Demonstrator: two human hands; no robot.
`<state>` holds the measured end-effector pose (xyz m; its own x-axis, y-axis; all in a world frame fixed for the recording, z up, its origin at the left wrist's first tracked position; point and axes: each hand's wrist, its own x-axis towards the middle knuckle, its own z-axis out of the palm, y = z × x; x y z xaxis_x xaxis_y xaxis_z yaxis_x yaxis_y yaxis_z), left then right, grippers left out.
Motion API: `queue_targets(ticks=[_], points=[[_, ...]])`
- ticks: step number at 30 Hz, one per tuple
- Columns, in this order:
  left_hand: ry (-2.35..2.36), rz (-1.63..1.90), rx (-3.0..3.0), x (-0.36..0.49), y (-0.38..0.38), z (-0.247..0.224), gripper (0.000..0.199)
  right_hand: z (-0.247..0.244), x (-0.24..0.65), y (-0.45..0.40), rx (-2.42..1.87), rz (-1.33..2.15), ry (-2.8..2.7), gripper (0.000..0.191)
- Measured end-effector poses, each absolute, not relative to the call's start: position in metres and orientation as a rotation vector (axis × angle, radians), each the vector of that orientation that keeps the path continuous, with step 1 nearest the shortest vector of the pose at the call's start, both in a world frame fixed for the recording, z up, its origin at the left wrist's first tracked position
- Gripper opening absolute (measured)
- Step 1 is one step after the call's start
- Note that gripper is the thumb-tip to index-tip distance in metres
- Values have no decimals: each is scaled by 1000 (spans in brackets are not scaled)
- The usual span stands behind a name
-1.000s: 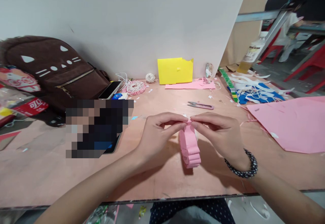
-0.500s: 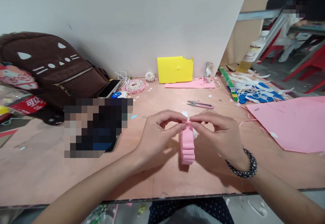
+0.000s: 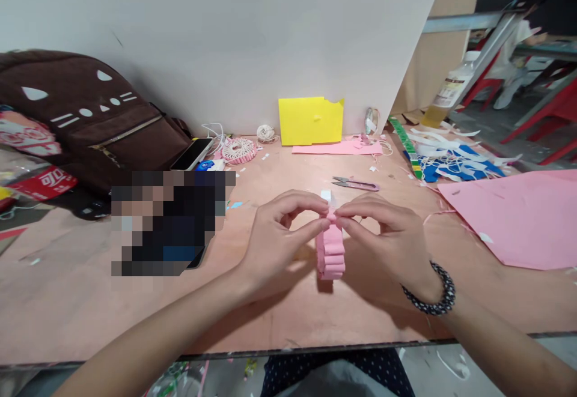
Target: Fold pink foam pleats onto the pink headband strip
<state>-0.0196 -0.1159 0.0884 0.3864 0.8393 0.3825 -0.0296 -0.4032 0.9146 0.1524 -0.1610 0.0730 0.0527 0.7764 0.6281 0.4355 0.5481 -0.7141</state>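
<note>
Head view. The left hand (image 3: 280,239) and the right hand (image 3: 383,239) are working close together at the middle of the bench (image 3: 270,319), fingers curled and neither hand spread. Both are pinching the top end of a pleated pink paper strip (image 3: 330,251) between thumb and fingertips, the fingertips of the two hands nearly meeting across it. The strip is standing upright in a folded stack below the pinch, its lower end at or just above the bench; I cannot tell whether it is touching. A small white paper tab (image 3: 325,195) is showing just above the pinch, close to the left hand's fingers. A dark beaded bracelet (image 3: 429,289) is circling the right wrist.

Thread snips (image 3: 355,184) are lying just beyond the hands, touched by neither. Farther off, a yellow card (image 3: 310,121) is leaning against a white partition (image 3: 225,36), with a flat pink paper strip (image 3: 333,148) lying before it. To the right, a large pink sheet (image 3: 509,223) is lying on the bench, and blue and white paper scraps (image 3: 451,160) are heaped beyond it. To the left, a brown cat-face backpack (image 3: 85,109) is resting beside a smartphone (image 3: 192,154) and a pink woven ring (image 3: 238,151). A pixelated patch (image 3: 171,223) is hiding part of the near left bench.
</note>
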Motion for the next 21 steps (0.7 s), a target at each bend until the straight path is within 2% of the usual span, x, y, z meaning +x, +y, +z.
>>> queue_targets(ticks=[7, 21], points=[[804, 1114, 1991, -25, -113, 84, 11, 71, 153, -161, -1063, 345, -1563, 12], [750, 1190, 2102, -27, -115, 79, 9, 70, 152, -166, -1194, 413, -1578, 10]])
